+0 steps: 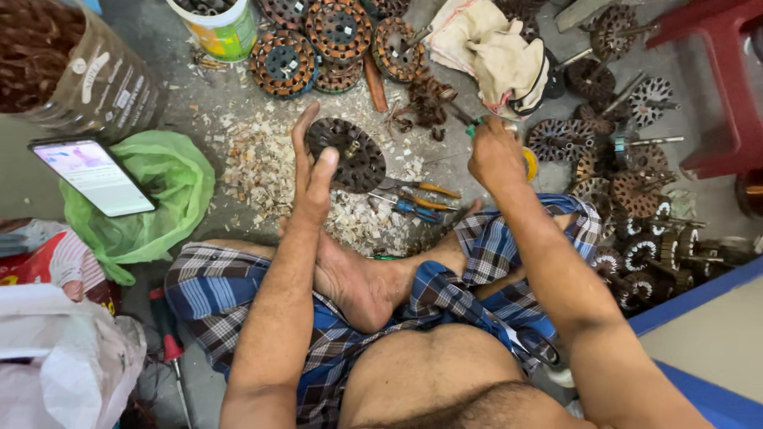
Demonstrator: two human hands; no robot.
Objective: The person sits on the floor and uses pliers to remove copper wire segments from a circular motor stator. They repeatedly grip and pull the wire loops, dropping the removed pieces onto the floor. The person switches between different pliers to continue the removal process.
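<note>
Midway, seemingly: left hand [311, 171] spread flat against stripped metal disc [347, 155] at frame centre; right hand [494, 155] gripping green-handled tool [470, 127] by pulled copper wire [425, 99]; wound discs [314, 40] above untouched, bare ones [628, 159] piled right

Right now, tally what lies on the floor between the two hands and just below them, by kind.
Bare dark stator core, steadied by the left hand: 1
Screwdrivers with orange or blue handles: 2
Tangle of pulled copper wire, near the right hand: 1
Heap of pale paper scraps: 1
Total: 5
</note>
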